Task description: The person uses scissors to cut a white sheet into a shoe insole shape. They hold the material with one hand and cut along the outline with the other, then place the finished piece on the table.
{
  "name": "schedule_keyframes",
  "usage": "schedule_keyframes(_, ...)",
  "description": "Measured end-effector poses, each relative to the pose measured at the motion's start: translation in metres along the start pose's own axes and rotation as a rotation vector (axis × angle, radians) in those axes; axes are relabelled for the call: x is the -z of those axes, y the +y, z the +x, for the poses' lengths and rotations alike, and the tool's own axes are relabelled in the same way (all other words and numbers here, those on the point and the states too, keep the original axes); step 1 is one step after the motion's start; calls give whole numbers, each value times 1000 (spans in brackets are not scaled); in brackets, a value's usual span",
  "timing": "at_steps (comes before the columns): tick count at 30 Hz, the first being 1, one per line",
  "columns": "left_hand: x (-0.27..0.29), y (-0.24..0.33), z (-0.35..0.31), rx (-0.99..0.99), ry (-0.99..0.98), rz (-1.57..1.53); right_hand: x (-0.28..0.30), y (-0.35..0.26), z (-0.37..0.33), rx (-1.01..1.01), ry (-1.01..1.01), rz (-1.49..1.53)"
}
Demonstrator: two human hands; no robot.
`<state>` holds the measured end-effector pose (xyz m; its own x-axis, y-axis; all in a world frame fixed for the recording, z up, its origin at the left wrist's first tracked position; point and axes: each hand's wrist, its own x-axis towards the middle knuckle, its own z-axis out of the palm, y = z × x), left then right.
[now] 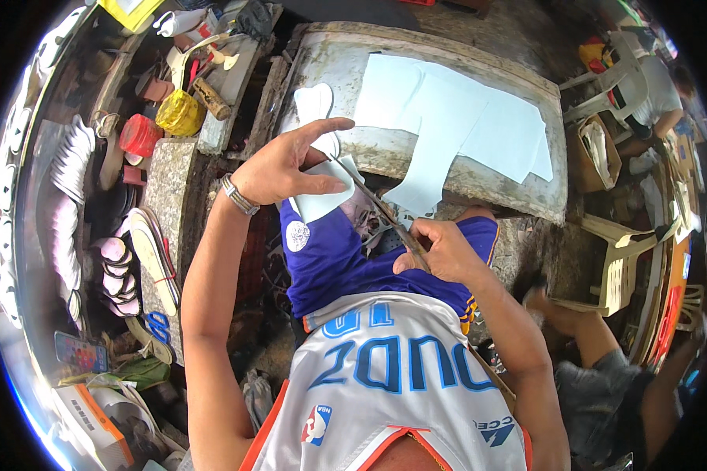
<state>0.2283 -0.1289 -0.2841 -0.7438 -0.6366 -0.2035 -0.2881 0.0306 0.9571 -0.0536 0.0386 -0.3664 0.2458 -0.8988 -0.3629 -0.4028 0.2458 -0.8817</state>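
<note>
My right hand (440, 250) is closed round the handles of dark metal scissors (385, 210), whose blades point up and left toward a small pale sheet piece (322, 202). My left hand (279, 169), with a watch on the wrist, grips that piece, its thumb lying on top and its index finger stretched out past it. The blade tips lie at the piece's right edge. Just beyond my left hand, white sole-shaped pieces (314, 100) rest on the worn worktable (291, 67). Large pale blue-white sheets (448, 102) overlap there, and one strip hangs over the near edge.
On the left stand stacked white soles (71, 169), sandals (153, 255), a red container (141, 135) and a yellow container (181, 112). A phone (81, 351) lies lower left. Plastic chairs (613, 259) stand at right, with another person's leg (573, 322) nearby.
</note>
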Motion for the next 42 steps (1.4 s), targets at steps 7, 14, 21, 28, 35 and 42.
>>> schedule_keyframes(7,17,-13,0,30,-121,108,-14,6,2,28,-10,2)
schedule_keyframes(14,-14,-55,-6,-235,518,431,-30,25,6,-67,23,-5)
schedule_keyframes(21,-131,-103,-42,233,304,-977,-32,32,1,-143,17,61)
schedule_keyframes(28,-146,-125,-12,-102,753,-1414,-43,23,-7,-182,42,178)
schedule_keyframes(35,-126,-94,6,-191,883,-1186,-52,21,-10,-195,43,264)
schedule_keyframes(42,-130,-65,14,-235,1046,-970,-57,24,0,-3,61,363)
